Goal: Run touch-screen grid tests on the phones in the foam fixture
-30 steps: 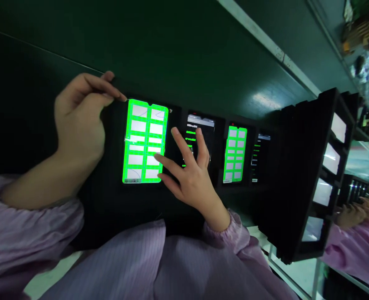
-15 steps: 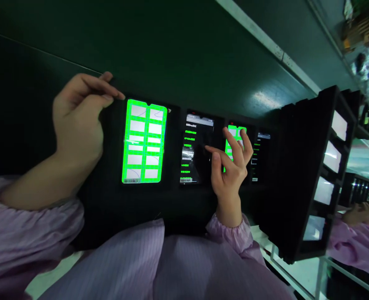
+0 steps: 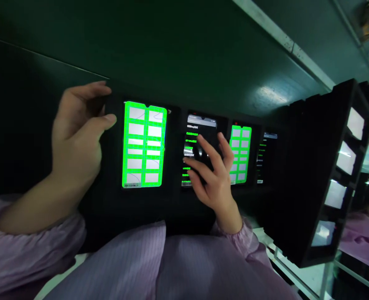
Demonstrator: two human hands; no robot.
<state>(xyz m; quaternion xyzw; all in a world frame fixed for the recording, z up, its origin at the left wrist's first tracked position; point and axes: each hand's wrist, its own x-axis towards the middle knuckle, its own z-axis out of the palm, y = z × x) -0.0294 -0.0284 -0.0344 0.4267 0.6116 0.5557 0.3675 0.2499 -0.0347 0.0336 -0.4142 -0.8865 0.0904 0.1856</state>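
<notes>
A black foam tray [image 3: 109, 196] lies in front of me with several lit phones in a row. The leftmost phone [image 3: 144, 144] shows a bright green grid. Beside it, a phone with a dark menu screen [image 3: 197, 133] lies under my right hand [image 3: 212, 175], whose fingers are spread and touch its screen. A second green-grid phone [image 3: 242, 152] and another dark-menu phone [image 3: 263, 158] follow to the right. My left hand [image 3: 78, 133] grips the tray's left end, thumb on its top face and fingers curled over the far edge.
A stack of black foam trays [image 3: 309, 175] with lit phones stands on edge at the right. A dark green conveyor surface [image 3: 171, 50] runs behind, with a metal rail [image 3: 284, 39]. Another person's pink sleeve [image 3: 362, 241] shows at the far right.
My right hand went from the first green phone to the third phone and has now come back to the dark-menu phone. My left hand changed from a pinch to a grip on the tray end.
</notes>
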